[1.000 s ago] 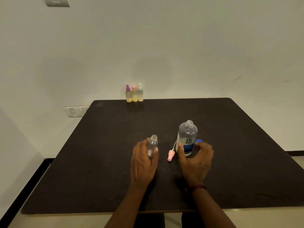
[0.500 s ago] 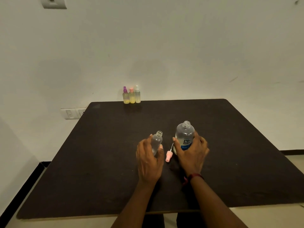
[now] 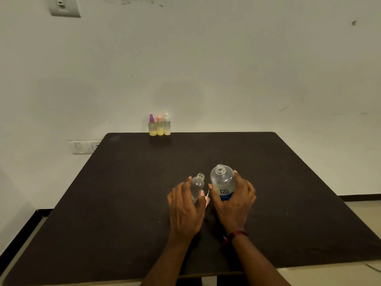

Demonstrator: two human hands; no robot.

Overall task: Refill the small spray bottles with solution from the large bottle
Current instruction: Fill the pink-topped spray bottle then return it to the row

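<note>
My left hand (image 3: 184, 209) wraps a small clear spray bottle (image 3: 197, 186) that has no cap on its neck. Right beside it, my right hand (image 3: 235, 205) grips the large clear bottle (image 3: 222, 180) with a blue label, its mouth uncapped and tipped slightly toward me. The two bottles are close together but apart. A pink spray head (image 3: 207, 200) with its thin tube lies on the dark table (image 3: 288, 203) between my hands, mostly hidden by them.
Three small spray bottles (image 3: 159, 125) with yellowish liquid stand in a row at the table's far edge, capped purple, pink and white. A white wall rises behind them, with switch plates (image 3: 84, 147) left of the table.
My right hand has closed around the large bottle and raised it, tilting its mouth toward me. My left hand keeps the small bottle. The blue cap behind the large bottle is out of sight.
</note>
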